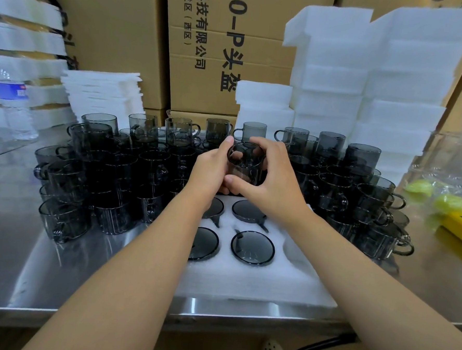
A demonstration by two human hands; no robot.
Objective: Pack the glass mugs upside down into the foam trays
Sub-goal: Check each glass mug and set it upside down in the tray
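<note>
Currently the left hand (211,171) and the right hand (274,180) both curl their fingers round one smoky glass mug (245,166), holding it above the far end of the foam tray (245,281). One round end faces up; I cannot tell whether that is the base or the mouth.

The glass looks smooth, so a loose hold could probably let it slip onto the packed mugs (252,248) below and chip both. Its handle is hidden behind the fingers. If the handle misses the narrow slot cut beside a hole, the mug would likely sit crooked or tear the foam.

The tray holds four mugs upside down in its near and middle holes, bases up; the far holes lie hidden under the hands.

Loose mugs (111,173) crowd the table (42,271) left, right and behind the tray, close enough for a wrist or elbow to knock. Foam stacks (365,88) stand behind the tray.
</note>
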